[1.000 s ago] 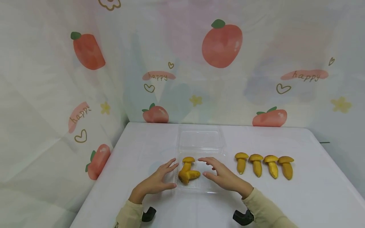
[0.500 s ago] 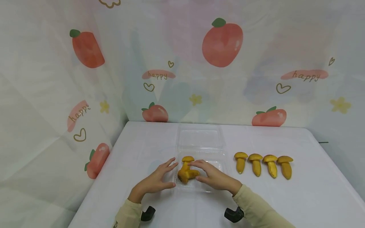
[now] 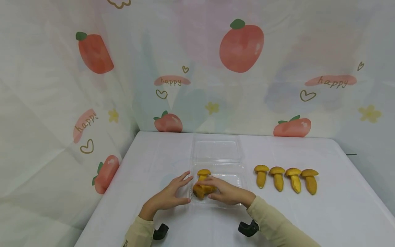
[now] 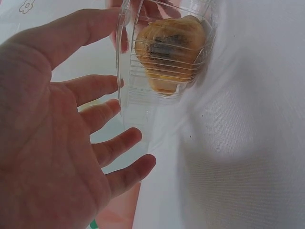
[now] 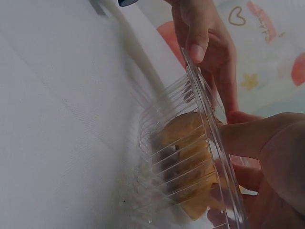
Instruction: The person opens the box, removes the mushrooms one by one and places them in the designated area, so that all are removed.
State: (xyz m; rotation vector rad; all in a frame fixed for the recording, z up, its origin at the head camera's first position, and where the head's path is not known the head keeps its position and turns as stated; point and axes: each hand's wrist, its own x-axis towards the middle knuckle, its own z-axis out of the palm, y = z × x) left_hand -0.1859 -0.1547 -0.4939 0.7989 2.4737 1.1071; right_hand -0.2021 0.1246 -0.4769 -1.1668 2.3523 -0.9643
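Observation:
In the head view a clear plastic clamshell box [image 3: 229, 202] lies with its lid folded back. Two yellow-brown mushrooms are inside at the left: one upright at the back [image 3: 203, 172], and one lying crosswise in front [image 3: 198, 192]. My right hand [image 3: 228, 190] reaches over the box's right side, with fingers and thumb around the front mushroom's stem; the stem is partly hidden. At the box's left side is my left hand [image 3: 168, 196], fingers spread. In the left wrist view its thumb and fingertips [image 4: 131, 138] stand at the box's rim [image 4: 125, 62].
Several more mushrooms [image 3: 293, 173] lie in a row on the white table [image 3: 308, 219], right of the box. The transparent lid [image 3: 217, 150] lies flat behind the box. A printed cloth [image 3: 191, 44] hangs behind and along the left.
My right hand has moved left and slightly down, from beside the mushrooms to over the front one. The left hand and the mushrooms have stayed in place.

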